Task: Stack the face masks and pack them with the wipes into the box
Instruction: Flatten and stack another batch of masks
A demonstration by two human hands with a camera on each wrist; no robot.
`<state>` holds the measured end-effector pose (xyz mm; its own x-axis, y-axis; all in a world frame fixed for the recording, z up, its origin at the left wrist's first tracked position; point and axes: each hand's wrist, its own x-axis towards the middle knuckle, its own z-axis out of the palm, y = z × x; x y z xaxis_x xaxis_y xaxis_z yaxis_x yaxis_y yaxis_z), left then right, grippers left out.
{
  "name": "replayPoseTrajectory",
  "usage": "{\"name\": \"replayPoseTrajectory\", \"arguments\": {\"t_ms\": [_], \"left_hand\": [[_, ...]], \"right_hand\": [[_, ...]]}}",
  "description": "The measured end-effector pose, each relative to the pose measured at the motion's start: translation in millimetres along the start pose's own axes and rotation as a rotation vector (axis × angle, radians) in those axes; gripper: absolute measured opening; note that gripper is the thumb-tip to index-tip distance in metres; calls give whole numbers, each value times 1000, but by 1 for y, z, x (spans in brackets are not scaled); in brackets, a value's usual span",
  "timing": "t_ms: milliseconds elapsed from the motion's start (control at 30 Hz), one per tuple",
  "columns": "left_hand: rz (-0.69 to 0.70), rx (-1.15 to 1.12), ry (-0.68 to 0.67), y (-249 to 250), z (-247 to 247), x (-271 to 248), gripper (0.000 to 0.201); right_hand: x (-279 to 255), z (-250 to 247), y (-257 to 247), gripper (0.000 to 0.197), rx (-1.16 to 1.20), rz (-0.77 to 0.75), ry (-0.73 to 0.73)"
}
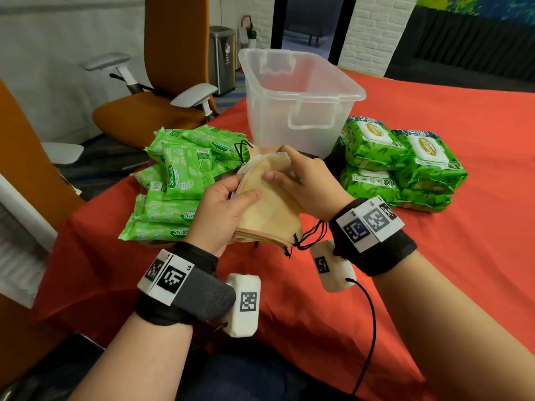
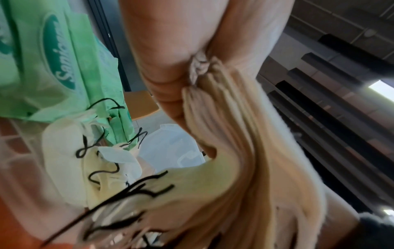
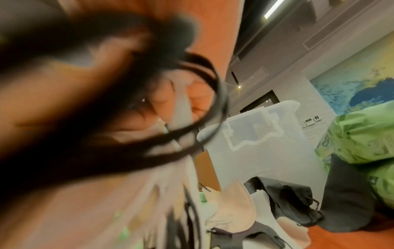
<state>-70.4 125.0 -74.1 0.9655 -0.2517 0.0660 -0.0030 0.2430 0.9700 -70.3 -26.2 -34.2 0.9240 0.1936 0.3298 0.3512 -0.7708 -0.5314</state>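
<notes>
The step in hand looks like squaring the stack of folded beige fabric face masks (image 1: 269, 209) held above the red tablecloth (image 1: 434, 256), so it pays to align the edges and tuck the dangling black ear loops (image 1: 311, 234) before moving to the clear plastic storage box (image 1: 295, 102) just behind, which looks unpacked. The left hand (image 1: 223, 212) curls around the stack's near side, thumb on top. The right hand (image 1: 301, 183) pinches the far edge. Small green wipes packets (image 1: 182, 180) lie left; large green wipes packs (image 1: 405, 166) sit right.

Right hand (image 3: 106, 101) blurred in wrist view; black masks (image 1: 311, 155) mostly hidden behind it.
</notes>
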Motion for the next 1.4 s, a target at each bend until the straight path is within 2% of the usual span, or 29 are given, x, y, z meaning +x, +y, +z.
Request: {"name": "replayPoseTrajectory", "arguments": {"t_ms": [100,200,267,333,400,500,567,633,700,800,867,1033,1200,1300,1400], "left_hand": [[38,14,-15,2,0,1,37],[92,-1,-81,5,-1,1,45],[113,15,-127,7,-1,0,51],[121,11,-108,8,1,1,52],[136,-37,46,7,7,3,46],[104,-122,389,-1,9,11,26],[50,-216,430,-6,13,11,30],[17,-222,364,-9,20,9,33],[19,-156,302,-8,29,7,21],[60,-130,267,-10,32,8,36],[101,-111,236,-7,28,6,47],[179,-44,58,1,16,4,68],[160,121,-180,5,8,6,65],[190,214,-210,3,11,4,61],[225,243,-194,0,10,4,65]], "right_hand": [[-2,5,1,25,-12,45,-21],[-5,7,7,37,2,134,14],[-7,5,9,53,250,206,-18],[-8,7,10,55,473,207,-45],[-9,10,10,47,533,169,19],[-10,13,11,45,602,196,256],[-12,14,12,43,703,239,362],[-14,17,11,42,717,260,350],[-15,20,12,47,616,248,282],[-15,17,16,63,564,254,176],[-16,11,18,67,590,255,167],[-16,2,22,63,573,254,183],[-16,-2,21,55,506,244,51],[-16,-2,19,58,390,219,-26],[-16,-1,21,51,301,254,-66]]}}
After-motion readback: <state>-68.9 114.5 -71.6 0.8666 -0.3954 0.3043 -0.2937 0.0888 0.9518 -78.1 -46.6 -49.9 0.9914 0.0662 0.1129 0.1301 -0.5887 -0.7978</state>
